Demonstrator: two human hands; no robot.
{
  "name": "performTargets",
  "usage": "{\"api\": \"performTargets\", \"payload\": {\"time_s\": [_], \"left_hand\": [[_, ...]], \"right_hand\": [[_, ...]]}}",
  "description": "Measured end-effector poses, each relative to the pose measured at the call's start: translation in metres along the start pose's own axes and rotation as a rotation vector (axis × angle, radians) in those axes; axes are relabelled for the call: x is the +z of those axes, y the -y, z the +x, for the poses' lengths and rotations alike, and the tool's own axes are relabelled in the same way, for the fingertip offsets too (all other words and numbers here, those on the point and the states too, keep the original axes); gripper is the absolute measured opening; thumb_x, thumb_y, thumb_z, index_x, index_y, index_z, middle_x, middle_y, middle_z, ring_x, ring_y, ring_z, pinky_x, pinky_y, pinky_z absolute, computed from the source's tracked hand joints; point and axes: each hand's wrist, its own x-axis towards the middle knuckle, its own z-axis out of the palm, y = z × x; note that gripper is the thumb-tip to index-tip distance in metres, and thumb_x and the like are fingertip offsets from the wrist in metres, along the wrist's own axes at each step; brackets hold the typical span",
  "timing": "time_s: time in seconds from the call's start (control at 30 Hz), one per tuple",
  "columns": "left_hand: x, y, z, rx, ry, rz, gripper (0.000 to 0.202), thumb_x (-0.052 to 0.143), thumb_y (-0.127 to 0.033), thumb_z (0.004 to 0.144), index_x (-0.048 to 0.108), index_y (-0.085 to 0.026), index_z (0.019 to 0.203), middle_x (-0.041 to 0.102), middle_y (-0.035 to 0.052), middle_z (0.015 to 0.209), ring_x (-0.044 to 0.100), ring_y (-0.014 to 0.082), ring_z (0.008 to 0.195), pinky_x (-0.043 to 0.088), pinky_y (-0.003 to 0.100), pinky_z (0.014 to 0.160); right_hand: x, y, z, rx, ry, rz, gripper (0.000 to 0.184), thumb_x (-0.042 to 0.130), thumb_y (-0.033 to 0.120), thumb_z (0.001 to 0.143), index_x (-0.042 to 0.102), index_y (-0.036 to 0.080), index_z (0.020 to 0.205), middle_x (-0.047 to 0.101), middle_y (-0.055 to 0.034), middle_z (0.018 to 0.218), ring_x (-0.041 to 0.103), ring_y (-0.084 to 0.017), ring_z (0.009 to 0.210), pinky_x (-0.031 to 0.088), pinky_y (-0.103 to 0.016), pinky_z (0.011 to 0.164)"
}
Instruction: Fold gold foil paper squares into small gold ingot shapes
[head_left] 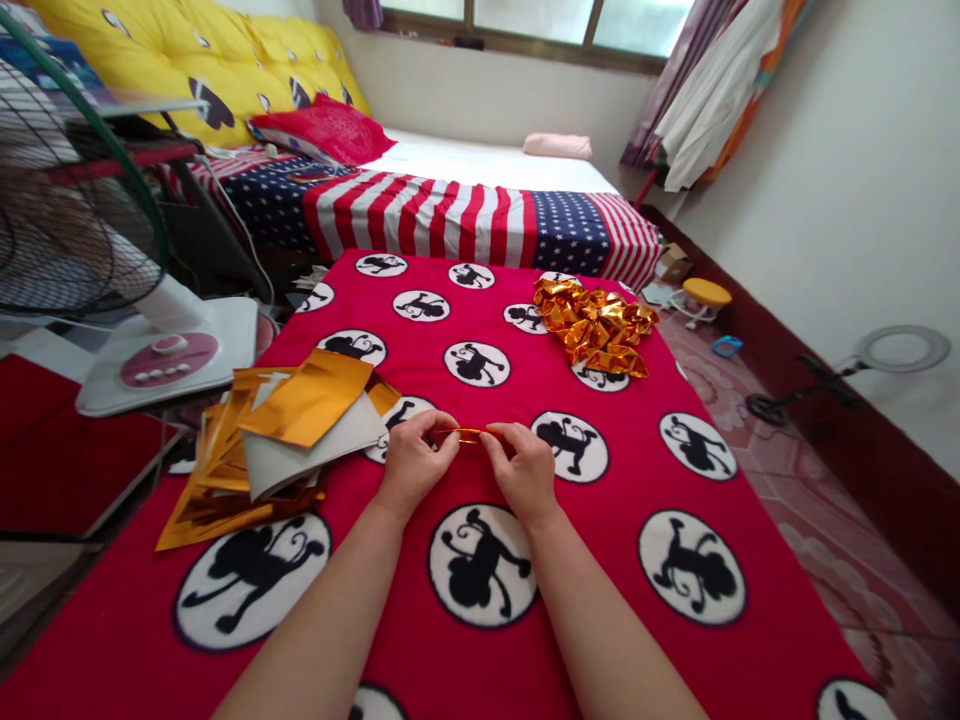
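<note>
Between my two hands is a narrow folded strip of gold foil paper, held low over the red cloth. My left hand pinches its left end between thumb and fingers. At the other end, my right hand is closed on it in the same way. Left of my hands lies a loose stack of gold foil sheets, some showing a pale grey back. Farther off on the right is a heap of folded shiny gold foil pieces.
The red cloth with monkey prints covers the surface before me. A fan stands at the left edge. Beyond is a bed with a striped, starred cover. On the right floor are a yellow stool and a ring-shaped stand.
</note>
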Motion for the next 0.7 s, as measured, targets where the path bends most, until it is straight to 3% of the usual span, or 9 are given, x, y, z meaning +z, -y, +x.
{"api": "performTargets", "payload": {"time_s": [0.1,0.2,0.33,0.57,0.7], "left_hand": [[-0.002,0.0,0.001,-0.023,0.018,0.099,0.012,0.057,-0.018,0.074,0.064,-0.018,0.083,0.065,-0.001,0.068,0.058,0.0112,0.058,0.045,0.021,0.059],[-0.004,-0.005,0.0,-0.048,0.059,0.339,0.019,0.056,-0.022,0.076,0.065,-0.021,0.093,0.068,-0.0002,0.072,0.062,0.0152,0.065,0.043,0.025,0.062],[-0.005,-0.015,-0.001,-0.043,0.137,0.613,0.023,0.047,-0.033,0.086,0.065,-0.021,0.077,0.07,0.0039,0.077,0.064,0.0193,0.071,0.037,0.028,0.06],[-0.006,-0.016,-0.001,0.017,0.242,0.699,0.025,0.046,-0.029,0.086,0.064,-0.021,0.071,0.07,0.0042,0.078,0.064,0.0194,0.073,0.033,0.029,0.059],[-0.008,-0.016,0.001,0.084,0.304,0.682,0.038,0.037,-0.037,0.094,0.064,-0.021,0.074,0.069,0.005,0.079,0.063,0.0196,0.077,0.034,0.029,0.06]], "right_hand": [[-0.001,-0.002,0.001,-0.048,0.005,0.028,0.017,0.053,0.026,0.092,0.07,0.02,0.094,0.069,-0.0045,0.085,0.063,-0.016,0.077,0.046,-0.026,0.071],[-0.003,-0.002,0.001,-0.08,0.01,0.032,0.017,0.052,0.021,0.091,0.069,0.019,0.092,0.067,-0.0045,0.081,0.062,-0.016,0.074,0.045,-0.026,0.068],[-0.002,-0.003,0.0,-0.047,-0.02,0.032,0.018,0.051,0.02,0.088,0.068,0.019,0.086,0.068,-0.0043,0.079,0.062,-0.016,0.071,0.045,-0.026,0.067],[0.002,-0.009,0.0,0.014,-0.033,0.012,0.015,0.052,0.02,0.085,0.066,0.019,0.079,0.068,-0.0033,0.073,0.06,-0.016,0.065,0.044,-0.025,0.062],[0.001,-0.008,0.001,0.029,-0.035,0.004,0.015,0.052,0.019,0.084,0.066,0.019,0.079,0.068,-0.0035,0.072,0.06,-0.016,0.064,0.044,-0.024,0.061]]}}
